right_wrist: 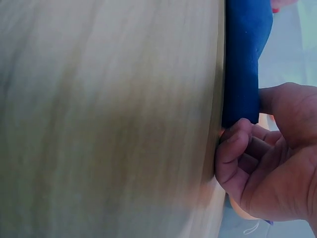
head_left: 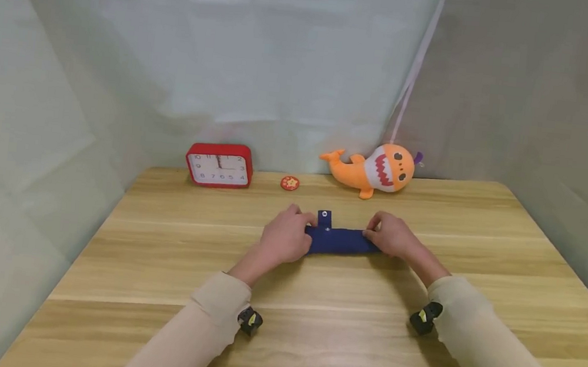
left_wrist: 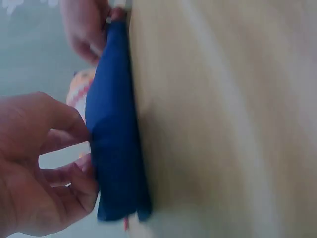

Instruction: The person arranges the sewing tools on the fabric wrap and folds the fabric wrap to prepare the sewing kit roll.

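A long navy-blue folded cloth (head_left: 340, 243) lies across the middle of the wooden table, with a short tab (head_left: 325, 218) bearing a metal snap standing out from its far edge. My left hand (head_left: 287, 236) grips the cloth's left end, its thumb and fingertips at the edge in the left wrist view. At the opposite end, my right hand (head_left: 394, 236) pinches the corner; the right wrist view shows its curled fingers (right_wrist: 233, 148) under the cloth's end (right_wrist: 241, 64). The fingertips behind the cloth are partly hidden.
Along the table's back edge stand a red clock (head_left: 219, 166), a small round red badge (head_left: 290, 183) with a star, and an orange plush shark (head_left: 375, 170). Pale curtain-like sheets (head_left: 285, 58) hang behind and at the sides. Both sleeves carry small black devices (head_left: 426, 318).
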Demonstrator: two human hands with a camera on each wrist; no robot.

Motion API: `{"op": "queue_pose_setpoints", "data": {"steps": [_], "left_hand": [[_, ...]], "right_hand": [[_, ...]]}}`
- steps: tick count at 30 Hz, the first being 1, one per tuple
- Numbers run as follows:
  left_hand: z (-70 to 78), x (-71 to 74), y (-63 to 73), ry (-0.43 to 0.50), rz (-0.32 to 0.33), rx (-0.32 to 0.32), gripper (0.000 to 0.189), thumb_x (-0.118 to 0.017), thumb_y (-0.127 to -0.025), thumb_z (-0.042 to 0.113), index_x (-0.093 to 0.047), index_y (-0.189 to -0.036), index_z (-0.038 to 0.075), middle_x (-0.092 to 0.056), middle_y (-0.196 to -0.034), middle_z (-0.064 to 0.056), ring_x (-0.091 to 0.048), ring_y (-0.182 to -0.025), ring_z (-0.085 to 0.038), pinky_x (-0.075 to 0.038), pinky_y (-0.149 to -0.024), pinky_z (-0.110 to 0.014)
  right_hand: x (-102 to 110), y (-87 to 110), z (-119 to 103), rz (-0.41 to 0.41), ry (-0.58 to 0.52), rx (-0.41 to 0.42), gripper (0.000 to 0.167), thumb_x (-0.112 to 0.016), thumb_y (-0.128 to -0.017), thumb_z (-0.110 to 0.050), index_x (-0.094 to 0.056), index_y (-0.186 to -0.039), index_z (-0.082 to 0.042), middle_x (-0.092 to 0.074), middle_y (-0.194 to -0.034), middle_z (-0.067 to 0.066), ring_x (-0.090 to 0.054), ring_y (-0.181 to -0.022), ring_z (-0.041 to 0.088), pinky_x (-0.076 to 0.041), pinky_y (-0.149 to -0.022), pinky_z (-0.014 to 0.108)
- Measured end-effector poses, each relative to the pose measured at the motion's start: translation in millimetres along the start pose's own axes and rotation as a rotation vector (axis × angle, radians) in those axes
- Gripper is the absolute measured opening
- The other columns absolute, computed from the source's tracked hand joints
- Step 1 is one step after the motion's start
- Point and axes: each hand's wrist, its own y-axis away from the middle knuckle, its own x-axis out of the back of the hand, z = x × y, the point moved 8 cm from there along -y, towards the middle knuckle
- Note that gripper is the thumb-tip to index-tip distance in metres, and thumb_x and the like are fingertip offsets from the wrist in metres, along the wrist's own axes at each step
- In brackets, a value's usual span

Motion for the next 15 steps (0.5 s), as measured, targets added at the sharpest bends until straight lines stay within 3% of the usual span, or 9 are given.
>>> {"op": "queue_pose_setpoints", "data": {"steps": [3, 7, 11, 15], "left_hand": [[13.0, -4.5, 2.3, 0.04, 0.03, -0.042, 0.032, -0.068, -0.099, 0.021, -0.074, -0.129, 0.013, -0.065, -0.129, -0.015, -0.066, -0.11, -0.03, -0.058, -0.092, -0.046], [15.0, -6.8, 2.1, 0.1, 0.061, -0.037, 0.03, -0.072, -0.1, 0.03, -0.077, -0.125, 0.013, -0.068, -0.124, -0.012, -0.067, -0.112, -0.028, -0.057, -0.095, -0.045], [11.4, -8.6, 1.3, 0.145, 0.064, 0.001, 0.027, -0.073, -0.1, 0.03, -0.079, -0.123, 0.015, -0.069, -0.123, -0.01, -0.068, -0.112, -0.026, -0.057, -0.095, -0.045], [10.2, -11.3, -0.1, 0.166, 0.05, 0.015, 0.028, -0.072, -0.101, 0.031, -0.079, -0.123, 0.016, -0.069, -0.124, -0.009, -0.066, -0.113, -0.025, -0.057, -0.096, -0.045]], "right_hand": [[0, 0.4, 0, -0.007, -0.013, -0.006, 0.021, -0.066, -0.103, -0.022, -0.062, -0.11, -0.002, -0.052, -0.061, 0.001, -0.05, -0.044, 0.012, -0.044, -0.045, 0.026], [0, 0.4, 1, -0.016, -0.026, -0.008, 0.021, -0.066, -0.103, -0.024, -0.063, -0.11, -0.004, -0.053, -0.06, 0.001, -0.052, -0.046, 0.013, -0.045, -0.046, 0.027], [3, -0.8, 1, 0.022, 0.022, 0.033, 0.02, -0.069, -0.101, -0.025, -0.065, -0.107, -0.006, -0.061, -0.069, 0.004, -0.057, -0.056, 0.016, -0.046, -0.057, 0.029], [9, 0.3, -7, 0.099, 0.143, 0.101, 0.019, -0.073, -0.098, -0.023, -0.066, -0.104, -0.006, -0.07, -0.081, 0.009, -0.06, -0.07, 0.023, -0.047, -0.068, 0.035]]}}
